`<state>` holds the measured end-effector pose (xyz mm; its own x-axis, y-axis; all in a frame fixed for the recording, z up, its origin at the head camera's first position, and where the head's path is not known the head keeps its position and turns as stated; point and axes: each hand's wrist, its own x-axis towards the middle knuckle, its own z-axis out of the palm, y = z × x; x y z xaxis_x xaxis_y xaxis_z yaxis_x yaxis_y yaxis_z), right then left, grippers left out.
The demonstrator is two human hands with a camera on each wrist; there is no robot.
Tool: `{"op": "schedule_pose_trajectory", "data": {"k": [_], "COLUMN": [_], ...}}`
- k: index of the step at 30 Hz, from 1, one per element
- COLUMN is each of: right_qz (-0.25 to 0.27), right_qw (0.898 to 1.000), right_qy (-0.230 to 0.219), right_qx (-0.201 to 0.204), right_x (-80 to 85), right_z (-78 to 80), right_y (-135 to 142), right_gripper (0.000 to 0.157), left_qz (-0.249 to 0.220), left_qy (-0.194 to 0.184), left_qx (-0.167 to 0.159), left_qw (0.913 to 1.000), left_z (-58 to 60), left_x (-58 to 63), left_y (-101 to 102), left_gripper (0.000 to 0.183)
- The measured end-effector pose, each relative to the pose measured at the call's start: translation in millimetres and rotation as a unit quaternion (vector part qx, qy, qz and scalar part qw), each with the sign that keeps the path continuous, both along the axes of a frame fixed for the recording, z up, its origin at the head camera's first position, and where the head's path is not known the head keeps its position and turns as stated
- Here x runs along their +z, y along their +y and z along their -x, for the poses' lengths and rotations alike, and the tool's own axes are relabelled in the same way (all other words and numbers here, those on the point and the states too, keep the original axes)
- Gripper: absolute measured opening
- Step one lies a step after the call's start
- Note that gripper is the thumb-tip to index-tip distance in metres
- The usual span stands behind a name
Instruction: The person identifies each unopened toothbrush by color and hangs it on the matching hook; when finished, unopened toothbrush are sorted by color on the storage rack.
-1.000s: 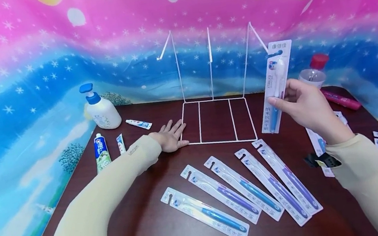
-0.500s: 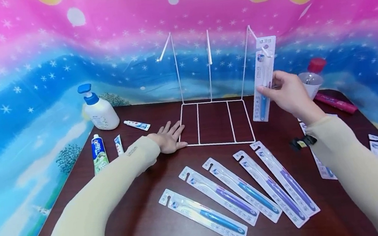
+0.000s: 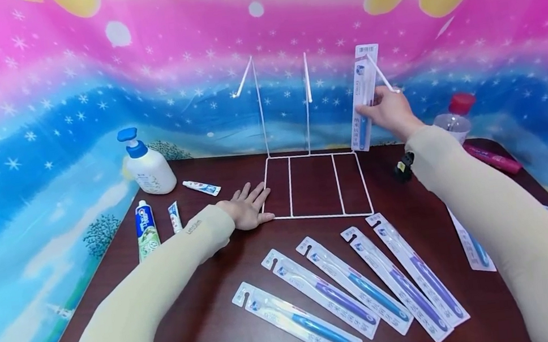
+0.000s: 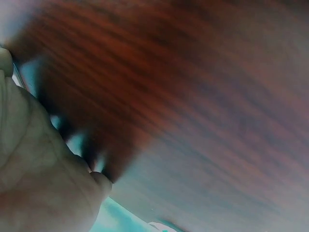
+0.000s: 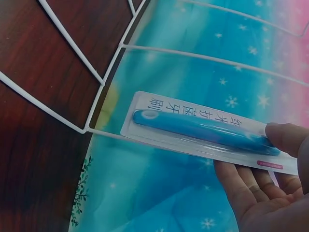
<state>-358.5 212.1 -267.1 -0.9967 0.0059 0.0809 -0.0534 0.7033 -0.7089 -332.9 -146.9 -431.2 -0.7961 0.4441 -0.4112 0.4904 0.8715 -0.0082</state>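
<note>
My right hand (image 3: 390, 111) pinches a packaged toothbrush (image 3: 364, 120) with a blue handle between thumb and fingers. The package stands upright at the right post of a white wire rack (image 3: 340, 185). From the upper part of its card, the rack's right prong (image 3: 381, 72) sticks out toward me, apparently through the hanging slot. In the right wrist view, the toothbrush's blue handle (image 5: 203, 128) shows inside the clear blister, fingers beneath it. My left hand (image 3: 246, 208) lies flat with fingers spread, touching the left side of the rack's base.
Several packaged toothbrushes (image 3: 298, 322) lie fanned in front of the rack, with more at the right. A pump bottle (image 3: 152, 171), a large toothpaste tube (image 3: 147, 232) and small tubes (image 3: 202, 188) stand or lie left. A red-capped bottle (image 3: 455, 120) and pink box (image 3: 494, 158) are right.
My right hand has carried the packaged toothbrush left, up and back along the right prong to the rack's post. The left hand has stayed on the rack's base.
</note>
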Motion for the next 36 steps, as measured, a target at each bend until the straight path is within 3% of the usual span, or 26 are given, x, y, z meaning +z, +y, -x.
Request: {"op": "schedule_pose_trajectory", "data": {"k": [6,19,36], "right_qz": [0.023,0.036,0.042], "right_qw": [1.000,0.998,0.996], "right_qy": [-0.012,-0.033,-0.053], "right_qx": [0.007,0.042,0.054], "right_x": [-0.4,-0.2,0.0], "right_z": [15.6,27.9,28.9], "right_y": [-2,3,10], "right_gripper": [0.058,0.056,0.061], "left_qz": [0.000,-0.009,-0.013], "left_qy": [-0.008,0.002,-0.002], "left_qx": [0.003,-0.003,0.000], "left_qw": [1.0000,1.0000,0.9999], "left_z": [-3.2,-3.8,-1.8], "left_x": [3.5,2.1,-1.6], "left_y": [1,-1,-2], "left_gripper": [0.081,0.082,0.082]}}
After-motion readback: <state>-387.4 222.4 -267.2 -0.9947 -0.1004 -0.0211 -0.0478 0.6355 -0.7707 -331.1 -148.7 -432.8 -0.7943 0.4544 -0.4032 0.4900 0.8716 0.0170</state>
